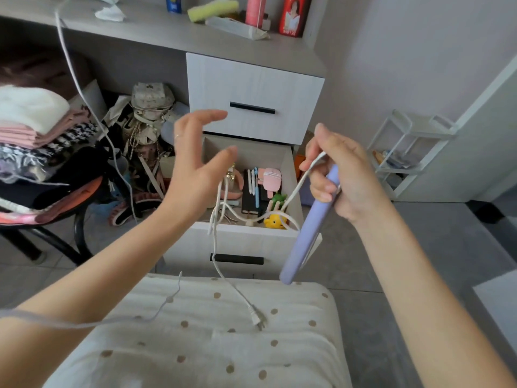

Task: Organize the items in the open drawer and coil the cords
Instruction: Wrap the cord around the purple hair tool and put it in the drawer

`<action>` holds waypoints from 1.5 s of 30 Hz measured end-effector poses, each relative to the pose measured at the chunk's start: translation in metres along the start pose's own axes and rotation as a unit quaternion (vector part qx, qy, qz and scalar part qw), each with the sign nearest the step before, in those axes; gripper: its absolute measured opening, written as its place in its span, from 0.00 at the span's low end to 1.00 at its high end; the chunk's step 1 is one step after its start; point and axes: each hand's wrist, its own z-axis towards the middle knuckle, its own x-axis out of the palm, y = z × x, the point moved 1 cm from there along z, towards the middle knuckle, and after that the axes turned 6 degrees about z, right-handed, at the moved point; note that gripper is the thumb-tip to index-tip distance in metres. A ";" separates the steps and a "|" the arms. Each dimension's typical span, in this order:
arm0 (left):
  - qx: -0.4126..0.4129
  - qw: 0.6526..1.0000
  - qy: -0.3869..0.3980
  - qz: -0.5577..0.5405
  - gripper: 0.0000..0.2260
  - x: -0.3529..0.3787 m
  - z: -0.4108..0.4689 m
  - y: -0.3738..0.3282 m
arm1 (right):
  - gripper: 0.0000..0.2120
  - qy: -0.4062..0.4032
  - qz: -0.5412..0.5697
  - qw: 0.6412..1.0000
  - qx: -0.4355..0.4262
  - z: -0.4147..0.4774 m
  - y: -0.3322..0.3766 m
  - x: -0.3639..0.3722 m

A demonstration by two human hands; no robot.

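The open drawer [246, 239] is pulled out toward the person, with 1 closed drawer [251, 79] just above it. The right hand [344, 177] is up in the air, just to the right of the open drawer. Its fingers are curled tight round a long purple stick [306, 236], and they also pinch a white cord [293, 191] against the top of it. The purple stick is tilted. Its top end is in the hand, and its bottom end points down and to the left, past the open drawer's front right corner. From the hand the white cord slopes down and left into the open drawer, bends along the front wall, goes over the front edge and hangs down. Its plug [256, 319] lies on the dotted cushion [195, 359] in front of the open drawer. The left hand [195, 169] floats above the left side of the open drawer. Its fingers are spread wide and bent a little, and it holds nothing. In the right part of the open drawer are a yellow toy [275, 221] by the front wall and a black notebook [249, 198] a bit further back.
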 end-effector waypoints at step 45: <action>-0.171 0.852 0.469 -0.160 0.28 -0.002 -0.008 0.047 | 0.22 0.170 -0.646 0.702 -0.246 -0.025 -0.044 -0.028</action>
